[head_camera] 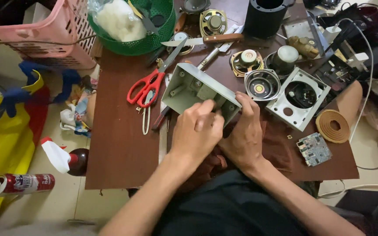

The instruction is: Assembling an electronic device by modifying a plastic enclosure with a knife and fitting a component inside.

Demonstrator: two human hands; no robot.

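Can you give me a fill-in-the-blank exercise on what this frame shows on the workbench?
1. Both hands, left hand and right hand, hold a grey plastic ____.
2. The scissors left of the housing have ____ handles.
3. The knife lies beside a ____ basket.

Missing words: housing; red; green

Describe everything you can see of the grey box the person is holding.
The grey plastic housing is an open, hollow shell, tilted so its inside faces the camera. Moulded screw posts and ribs show inside. It sits above the brown table, beside the red-handled scissors. The left hand reaches into its lower edge, and the right hand grips its right corner.
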